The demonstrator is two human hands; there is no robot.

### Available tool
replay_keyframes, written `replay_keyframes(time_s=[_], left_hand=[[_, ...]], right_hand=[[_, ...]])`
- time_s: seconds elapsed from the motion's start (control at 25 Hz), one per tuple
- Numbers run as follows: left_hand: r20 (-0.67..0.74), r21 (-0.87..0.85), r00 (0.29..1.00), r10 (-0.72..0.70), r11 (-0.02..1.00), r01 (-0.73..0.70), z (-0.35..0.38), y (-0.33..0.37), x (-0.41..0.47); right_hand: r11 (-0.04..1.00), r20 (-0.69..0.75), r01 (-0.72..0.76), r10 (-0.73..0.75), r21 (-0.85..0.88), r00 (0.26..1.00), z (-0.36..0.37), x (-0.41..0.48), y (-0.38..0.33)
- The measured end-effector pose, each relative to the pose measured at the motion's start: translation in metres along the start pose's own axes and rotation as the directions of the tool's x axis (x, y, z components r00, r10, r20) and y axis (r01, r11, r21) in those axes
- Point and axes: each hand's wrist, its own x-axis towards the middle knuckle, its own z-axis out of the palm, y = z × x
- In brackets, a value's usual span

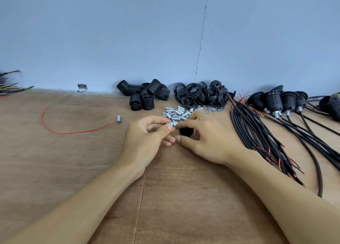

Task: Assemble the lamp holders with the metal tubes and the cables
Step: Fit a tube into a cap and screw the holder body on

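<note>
Silver tubes (177,113) heap just behind, black cables (257,129) fan out to the right, and mid-worktop (73,160) the left hand (145,138) has its grip pinching a short shiny threaded tube (173,123) just beside a black holder (185,131), half hidden inside the right hand (207,138) and its curled grip.

Both forearms reached forward, hands nearly touching — the left hand (147,138) pinched a metal tube (173,123), the right hand (207,138) curled round a black part (185,131).

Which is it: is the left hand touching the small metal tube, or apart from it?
Touching. The head view shows the left hand pinching the metal tube between thumb and forefinger, no gap visible.
</note>
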Motion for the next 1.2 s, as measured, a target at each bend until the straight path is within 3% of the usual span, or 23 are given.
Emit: replay_keyframes(time_s=[0.12,0.24,0.32,0.4,0.52,0.64,0.8,1.2], left_hand=[[-0.006,-0.006,1.0,-0.027,1.0,0.027,0.0,-0.001,0.001],[-0.004,0.002,0.999,-0.039,0.999,0.039,0.0,-0.002,0.001],[-0.005,0.006,0.999,-0.039,0.999,0.039,-0.001,-0.001,0.001],[-0.006,-0.004,0.999,-0.035,0.999,0.035,-0.001,0.001,0.0],[-0.018,-0.014,1.0,0.009,1.0,-0.01,0.001,0.004,-0.002],[-0.041,0.001,0.996,0.076,0.997,-0.076,0.0,0.006,-0.002],[-0.057,0.02,0.992,0.115,0.993,-0.114,-0.002,0.005,-0.002],[-0.057,0.047,0.991,0.122,0.992,-0.119,-0.002,0.005,-0.002]], right_hand=[[0.999,-0.063,0.045,-0.044,0.021,0.997,0.001,0.003,0.001],[0.95,-0.255,-0.059,0.143,0.308,0.956,0.002,0.005,0.002],[0.792,-0.255,-0.085,0.294,0.605,0.921,-0.001,0.007,0.001],[0.567,-0.16,-0.073,0.351,0.821,0.922,-0.004,0.009,-0.002],[0.291,-0.02,-0.094,0.365,0.952,0.931,-0.003,0.01,-0.007],[0.15,0.092,-0.146,0.314,0.978,0.945,-0.001,0.01,-0.009],[0.129,0.152,-0.188,0.247,0.974,0.957,-0.002,0.009,-0.01],[0.203,0.14,-0.181,0.199,0.962,0.97,-0.002,0.008,-0.008]])
